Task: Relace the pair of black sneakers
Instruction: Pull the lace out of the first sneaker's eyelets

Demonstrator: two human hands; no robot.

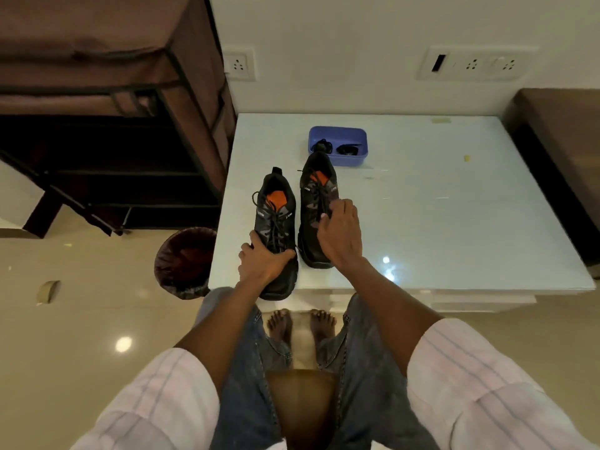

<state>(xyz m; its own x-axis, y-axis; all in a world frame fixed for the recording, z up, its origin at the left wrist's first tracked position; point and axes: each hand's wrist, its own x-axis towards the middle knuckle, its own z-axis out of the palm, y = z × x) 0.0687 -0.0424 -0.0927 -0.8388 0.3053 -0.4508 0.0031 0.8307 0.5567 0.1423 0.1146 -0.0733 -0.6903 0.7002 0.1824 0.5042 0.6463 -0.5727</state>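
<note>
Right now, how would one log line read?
left hand: grips left sneaker toe | right hand: pinches right sneaker lace | blue tray: behind

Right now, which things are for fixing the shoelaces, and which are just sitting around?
For the job:
- left black sneaker with orange insole, gripped by left hand
- right black sneaker, laces pinched by right hand
- blue plastic tray holding dark bundles, maybe laces

Just around:
- dark round bin
- brown fabric rack
</note>
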